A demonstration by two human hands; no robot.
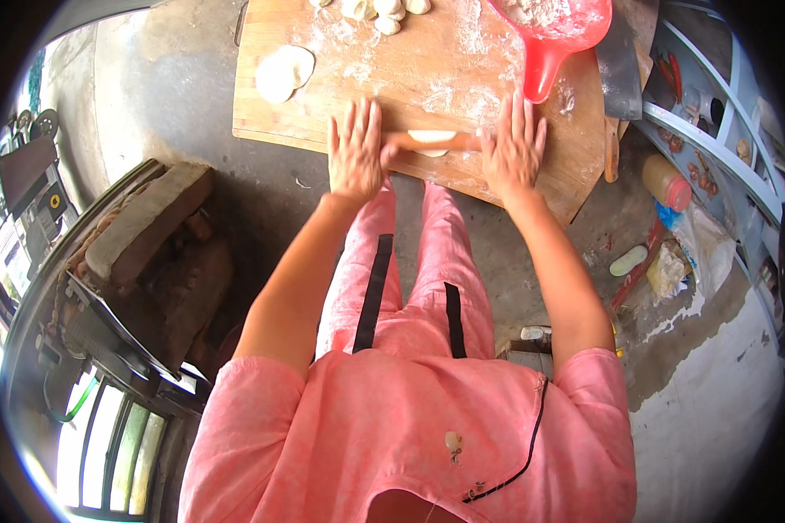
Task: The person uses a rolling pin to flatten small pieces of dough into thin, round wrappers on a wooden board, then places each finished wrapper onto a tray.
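Dough disc, soft, thin, likely tear-prone, best lifted by floured rim, near front edge of wooden board under rolling pin; left hand and right hand flat, fingers spread, pressing pin ends; red scoop at board's far corner.

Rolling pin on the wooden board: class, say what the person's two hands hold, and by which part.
Both hands press flat on the rolling pin: left hand on its left end, right hand on its right end, fingers open, not gripping. A dough disc lies under its middle.
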